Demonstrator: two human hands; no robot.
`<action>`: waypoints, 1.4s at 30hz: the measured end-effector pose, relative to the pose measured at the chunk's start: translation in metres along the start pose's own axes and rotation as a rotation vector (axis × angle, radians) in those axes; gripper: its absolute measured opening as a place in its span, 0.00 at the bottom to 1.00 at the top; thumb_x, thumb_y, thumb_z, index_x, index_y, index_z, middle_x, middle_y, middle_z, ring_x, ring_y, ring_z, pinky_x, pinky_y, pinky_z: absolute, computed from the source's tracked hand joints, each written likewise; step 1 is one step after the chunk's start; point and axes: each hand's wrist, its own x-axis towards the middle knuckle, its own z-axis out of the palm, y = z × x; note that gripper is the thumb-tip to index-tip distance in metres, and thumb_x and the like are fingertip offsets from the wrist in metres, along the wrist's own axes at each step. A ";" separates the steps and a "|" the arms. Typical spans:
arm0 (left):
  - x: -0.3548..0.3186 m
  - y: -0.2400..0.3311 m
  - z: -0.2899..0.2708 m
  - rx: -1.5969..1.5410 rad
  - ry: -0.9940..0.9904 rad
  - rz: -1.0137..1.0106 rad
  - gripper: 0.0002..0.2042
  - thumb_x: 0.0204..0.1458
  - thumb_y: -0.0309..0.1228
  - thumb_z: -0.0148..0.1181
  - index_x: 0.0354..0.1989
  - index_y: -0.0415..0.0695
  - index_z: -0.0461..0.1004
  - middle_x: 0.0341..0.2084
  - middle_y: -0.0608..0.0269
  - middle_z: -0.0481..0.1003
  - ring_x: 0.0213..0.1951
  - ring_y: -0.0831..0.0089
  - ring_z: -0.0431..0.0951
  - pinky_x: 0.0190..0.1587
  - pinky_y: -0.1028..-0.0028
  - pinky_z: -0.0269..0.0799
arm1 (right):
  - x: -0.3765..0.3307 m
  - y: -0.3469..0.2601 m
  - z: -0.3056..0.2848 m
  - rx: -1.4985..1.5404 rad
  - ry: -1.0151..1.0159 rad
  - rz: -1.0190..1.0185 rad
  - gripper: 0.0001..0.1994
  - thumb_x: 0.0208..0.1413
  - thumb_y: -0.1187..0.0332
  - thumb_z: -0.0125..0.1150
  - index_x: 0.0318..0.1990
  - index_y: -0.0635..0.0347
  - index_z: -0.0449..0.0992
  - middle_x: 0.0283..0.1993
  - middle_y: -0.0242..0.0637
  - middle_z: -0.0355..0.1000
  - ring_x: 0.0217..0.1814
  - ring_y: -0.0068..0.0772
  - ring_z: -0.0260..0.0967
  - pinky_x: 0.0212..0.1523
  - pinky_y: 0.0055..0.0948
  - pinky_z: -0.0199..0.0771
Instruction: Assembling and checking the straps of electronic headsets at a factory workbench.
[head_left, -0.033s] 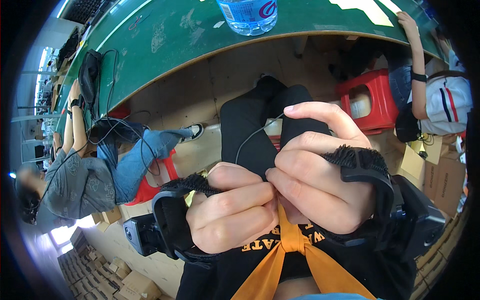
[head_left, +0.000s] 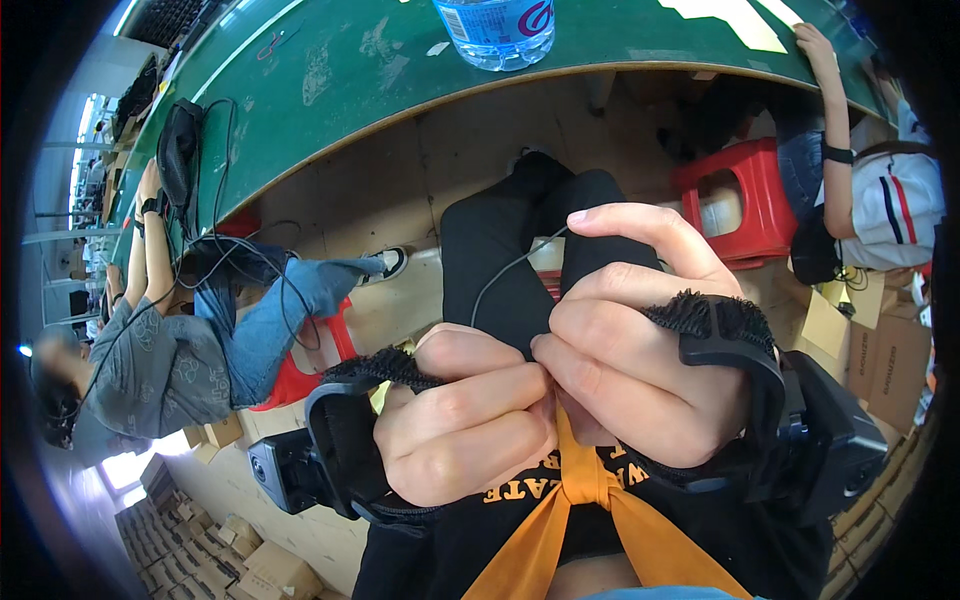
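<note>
My left hand (head_left: 465,425) and my right hand (head_left: 650,350) meet in front of my black shirt, fingers curled and fingertips together. Whatever they pinch is hidden behind the fingers. A thin grey cord (head_left: 510,268) curves from behind my left hand up to the tip of my right index finger, which stretches out further than the others. Below the hands hangs a knotted orange scarf (head_left: 583,485); its upper end passes up behind the fingers, where I lose sight of it. Black wrist straps with small camera-like devices (head_left: 285,470) sit on both wrists.
Ahead runs a green table (head_left: 370,85) bearing a water bottle (head_left: 497,35), paper sheets (head_left: 735,22) and a black bag (head_left: 180,155). People sit at left and right, on red stools (head_left: 740,200). Cables (head_left: 235,250) hang at left. Cardboard boxes (head_left: 885,370) stand on both sides.
</note>
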 end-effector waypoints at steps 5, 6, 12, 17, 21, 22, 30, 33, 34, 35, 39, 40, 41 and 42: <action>-0.001 -0.002 0.003 -0.003 0.024 -0.029 0.17 0.31 0.13 0.67 0.32 0.38 0.70 0.32 0.53 0.73 0.29 0.63 0.73 0.29 0.73 0.71 | 0.002 0.004 0.006 -0.019 0.046 -0.040 0.16 0.24 0.68 0.61 0.27 0.67 0.76 0.28 0.36 0.68 0.27 0.32 0.70 0.49 0.47 0.70; -0.001 -0.001 0.004 -0.022 0.031 -0.064 0.17 0.32 0.13 0.67 0.32 0.39 0.70 0.32 0.54 0.73 0.29 0.63 0.73 0.30 0.73 0.70 | 0.002 0.005 0.007 -0.002 0.053 -0.045 0.15 0.25 0.69 0.61 0.27 0.67 0.75 0.28 0.36 0.68 0.28 0.32 0.70 0.49 0.47 0.70; -0.010 0.003 0.011 -0.209 0.213 -0.375 0.15 0.34 0.14 0.66 0.29 0.41 0.68 0.30 0.57 0.73 0.30 0.65 0.73 0.33 0.71 0.69 | -0.013 0.036 0.028 0.214 0.186 -0.137 0.09 0.36 0.79 0.59 0.30 0.66 0.75 0.30 0.40 0.69 0.29 0.35 0.71 0.47 0.41 0.71; -0.062 -0.062 0.033 0.342 0.034 -0.434 0.12 0.44 0.20 0.60 0.37 0.42 0.68 0.27 0.58 0.72 0.29 0.65 0.73 0.35 0.69 0.69 | -0.028 0.098 0.097 0.388 0.299 0.237 0.06 0.50 0.81 0.52 0.35 0.66 0.74 0.30 0.38 0.67 0.32 0.27 0.68 0.35 0.26 0.69; -0.141 -0.126 0.075 0.515 -0.223 -0.516 0.07 0.53 0.29 0.51 0.39 0.44 0.70 0.35 0.57 0.71 0.36 0.60 0.74 0.34 0.63 0.67 | -0.051 0.168 0.179 0.812 0.289 0.724 0.08 0.58 0.71 0.49 0.36 0.63 0.74 0.26 0.31 0.68 0.27 0.16 0.63 0.29 0.19 0.63; -0.163 -0.137 0.084 0.572 -0.323 -0.548 0.09 0.53 0.31 0.51 0.42 0.45 0.69 0.38 0.56 0.71 0.39 0.59 0.71 0.39 0.62 0.65 | -0.061 0.186 0.197 0.878 0.247 0.778 0.07 0.58 0.70 0.49 0.35 0.61 0.74 0.24 0.29 0.68 0.26 0.16 0.62 0.28 0.19 0.62; -0.226 -0.151 0.133 0.757 -0.936 -0.857 0.24 0.53 0.37 0.46 0.59 0.47 0.62 0.59 0.52 0.63 0.63 0.49 0.55 0.67 0.58 0.44 | -0.124 0.252 0.293 1.071 0.197 1.055 0.04 0.50 0.75 0.54 0.34 0.63 0.72 0.25 0.33 0.69 0.26 0.24 0.68 0.30 0.24 0.70; -0.216 -0.155 0.138 0.754 -0.957 -0.902 0.24 0.52 0.36 0.46 0.58 0.40 0.63 0.57 0.46 0.63 0.61 0.48 0.58 0.65 0.57 0.47 | -0.130 0.260 0.305 1.089 0.270 0.961 0.07 0.47 0.78 0.54 0.36 0.62 0.71 0.25 0.33 0.68 0.26 0.25 0.68 0.31 0.24 0.71; -0.215 -0.156 0.140 0.784 -0.957 -0.862 0.24 0.52 0.35 0.46 0.58 0.38 0.63 0.57 0.44 0.63 0.60 0.48 0.60 0.65 0.57 0.48 | -0.130 0.263 0.309 0.972 0.244 0.961 0.08 0.46 0.79 0.54 0.36 0.62 0.70 0.25 0.33 0.67 0.26 0.25 0.67 0.30 0.23 0.70; -0.216 -0.158 0.141 0.797 -0.998 -0.837 0.24 0.52 0.34 0.46 0.57 0.36 0.63 0.56 0.42 0.63 0.60 0.49 0.61 0.65 0.57 0.49 | -0.132 0.264 0.312 0.859 0.221 0.982 0.08 0.46 0.81 0.54 0.35 0.62 0.70 0.25 0.33 0.66 0.26 0.24 0.67 0.30 0.22 0.70; -0.225 -0.163 0.147 0.773 -0.880 -0.846 0.23 0.51 0.33 0.46 0.55 0.36 0.66 0.55 0.43 0.65 0.59 0.49 0.61 0.64 0.56 0.50 | -0.135 0.265 0.314 0.869 0.230 0.978 0.09 0.45 0.82 0.54 0.35 0.63 0.70 0.26 0.35 0.68 0.28 0.27 0.69 0.33 0.25 0.71; -0.227 -0.163 0.148 0.795 -0.851 -0.846 0.22 0.52 0.34 0.45 0.54 0.37 0.67 0.54 0.44 0.66 0.59 0.49 0.61 0.64 0.57 0.50 | -0.135 0.264 0.312 0.833 0.226 0.969 0.09 0.44 0.82 0.54 0.35 0.63 0.70 0.27 0.35 0.68 0.29 0.27 0.69 0.34 0.26 0.72; -0.227 -0.163 0.149 0.798 -0.873 -0.847 0.22 0.52 0.34 0.45 0.54 0.37 0.66 0.54 0.45 0.66 0.59 0.50 0.61 0.64 0.58 0.49 | -0.134 0.262 0.310 0.876 0.215 0.990 0.08 0.45 0.82 0.53 0.35 0.63 0.70 0.27 0.35 0.68 0.29 0.27 0.68 0.34 0.26 0.71; -0.226 -0.162 0.150 0.810 -0.893 -0.846 0.22 0.52 0.34 0.44 0.55 0.37 0.66 0.55 0.45 0.65 0.59 0.50 0.61 0.64 0.58 0.49 | -0.132 0.261 0.308 0.901 0.203 1.000 0.08 0.45 0.82 0.53 0.34 0.63 0.70 0.27 0.35 0.67 0.29 0.27 0.68 0.34 0.27 0.70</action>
